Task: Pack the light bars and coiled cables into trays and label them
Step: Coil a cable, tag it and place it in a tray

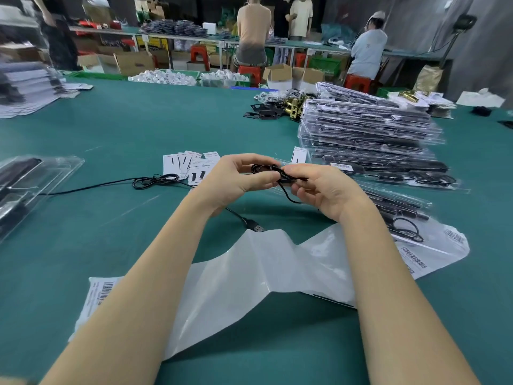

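Cable (266,169) between both hands' fingers (249,162)

A green table (116,129) carries the work. On it near the front lies a white bag (249,276) with barcode labels, creased and partly raised. A black cable (155,181) runs across the cloth, its USB plug (256,227) just beside the bag. Small white cards (188,165) lie fanned behind it. A stack of packed trays (369,140) stands at right, clear trays (30,182) at left, paper stacks (27,87) far left.
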A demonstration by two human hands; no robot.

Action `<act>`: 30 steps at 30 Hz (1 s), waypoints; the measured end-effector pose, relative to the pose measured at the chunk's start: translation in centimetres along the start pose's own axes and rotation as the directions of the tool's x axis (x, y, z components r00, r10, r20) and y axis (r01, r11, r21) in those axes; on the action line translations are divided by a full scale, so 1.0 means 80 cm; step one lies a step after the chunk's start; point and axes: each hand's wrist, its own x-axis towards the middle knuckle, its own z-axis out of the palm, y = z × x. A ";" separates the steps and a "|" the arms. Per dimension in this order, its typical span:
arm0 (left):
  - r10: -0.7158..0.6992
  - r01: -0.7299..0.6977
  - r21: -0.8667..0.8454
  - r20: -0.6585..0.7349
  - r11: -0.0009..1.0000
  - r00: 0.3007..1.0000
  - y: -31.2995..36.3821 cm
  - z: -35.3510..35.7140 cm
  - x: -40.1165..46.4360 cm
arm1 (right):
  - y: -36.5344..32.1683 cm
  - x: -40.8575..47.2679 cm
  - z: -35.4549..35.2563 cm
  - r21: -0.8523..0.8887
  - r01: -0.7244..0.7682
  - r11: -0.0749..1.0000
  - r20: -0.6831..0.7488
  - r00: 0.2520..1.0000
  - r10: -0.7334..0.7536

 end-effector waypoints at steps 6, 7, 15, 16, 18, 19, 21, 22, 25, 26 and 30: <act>0.081 -0.092 0.143 0.081 0.985 0.993 0.002 -0.003 0.000 | 0.001 0.002 -0.001 0.065 -0.040 0.997 0.009 0.999 0.040; 0.105 -0.128 0.201 0.122 0.971 0.987 0.002 -0.004 0.000 | 0.002 0.002 -0.001 0.072 -0.050 0.996 0.000 0.999 0.050; 0.131 -0.134 0.291 0.030 0.947 0.991 -0.006 0.000 0.001 | 0.002 0.004 -0.003 0.018 -0.003 1.000 -0.007 1.000 0.003; 0.118 -0.116 0.280 0.012 0.953 0.993 -0.006 0.001 0.001 | 0.001 0.004 -0.004 -0.015 0.009 1.000 0.001 1.000 -0.009; 0.071 -0.068 0.217 -0.007 0.974 0.997 -0.006 0.003 0.000 | 0.002 0.004 -0.009 -0.057 0.040 0.998 0.027 0.999 -0.039; 0.039 -0.037 0.164 -0.010 0.986 0.999 -0.006 0.005 -0.001 | 0.004 0.003 -0.013 -0.066 0.066 0.996 0.053 0.997 -0.063; -0.032 0.032 0.056 -0.008 0.998 0.999 -0.005 0.007 -0.001 | 0.010 0.002 -0.020 -0.083 0.138 0.987 0.109 0.986 -0.129; -0.060 0.060 0.020 -0.001 0.998 0.998 -0.004 0.008 -0.001 | 0.014 0.001 -0.023 -0.091 0.171 0.981 0.122 0.980 -0.160; -0.116 0.117 -0.043 0.037 0.992 0.993 -0.004 0.008 -0.001 | 0.017 0.001 -0.028 -0.119 0.221 0.968 0.111 0.972 -0.208; -0.127 0.130 -0.065 0.044 0.989 0.991 -0.005 0.008 -0.001 | 0.016 0.001 -0.028 -0.125 0.234 0.964 0.111 0.969 -0.220; -0.178 0.183 -0.178 0.046 0.967 0.983 -0.006 0.015 0.000 | 0.016 0.004 -0.031 -0.094 0.291 0.952 0.116 0.953 -0.280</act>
